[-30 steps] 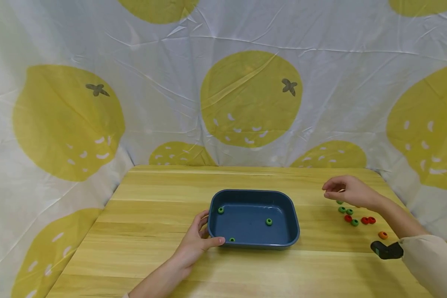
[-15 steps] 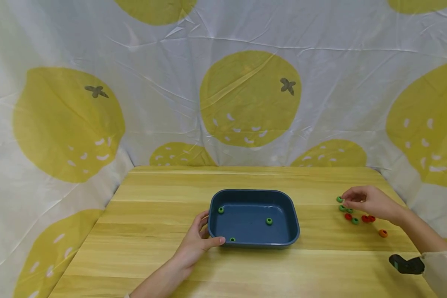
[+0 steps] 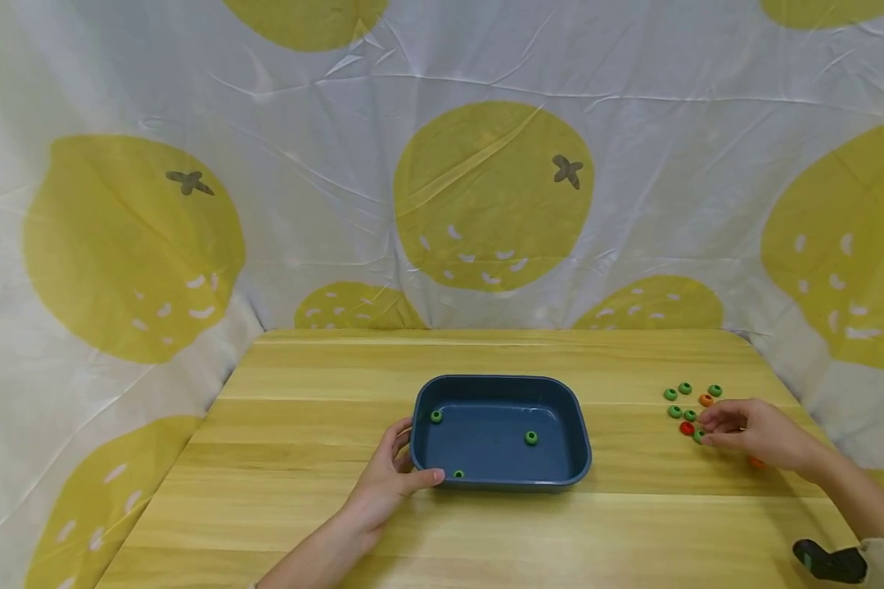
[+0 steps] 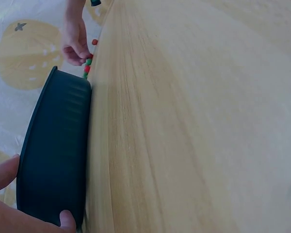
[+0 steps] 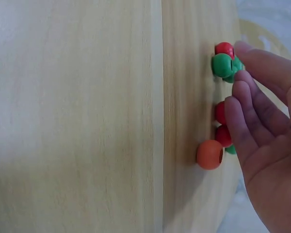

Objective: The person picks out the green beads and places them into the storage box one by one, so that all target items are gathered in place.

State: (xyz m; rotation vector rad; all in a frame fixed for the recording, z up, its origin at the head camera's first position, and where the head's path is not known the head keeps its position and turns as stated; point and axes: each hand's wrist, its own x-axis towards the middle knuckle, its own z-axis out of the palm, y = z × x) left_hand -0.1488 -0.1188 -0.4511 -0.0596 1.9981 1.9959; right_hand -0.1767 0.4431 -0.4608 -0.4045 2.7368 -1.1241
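Note:
My left hand (image 3: 379, 478) grips the left end of a dark blue rectangular basin (image 3: 501, 484), its thumb on the near rim and its fingers behind the wall. Three green beads (image 3: 531, 438) lie apart inside the basin. Over at the right, my right hand (image 3: 769, 433) is low among loose beads, with thumb and fingers slightly parted. In the right wrist view a green bead (image 5: 222, 64) sits just beyond the fingertips, beside a red bead (image 5: 224, 49). Nothing shows held between thumb and fingers. An orange bead (image 5: 210, 155) rests below the hand in that view.
Several green beads (image 3: 685, 388) and an orange bead (image 3: 706, 400) lie behind the right hand on the wooden table (image 3: 324, 384). A lemon-print cloth (image 3: 486, 196) hangs behind and along both sides. A black device (image 3: 828, 563) is at the right sleeve.
My right hand has moved right and toward me, from above the back of the loose beads to their near side. The left hand and the basin have stayed in place.

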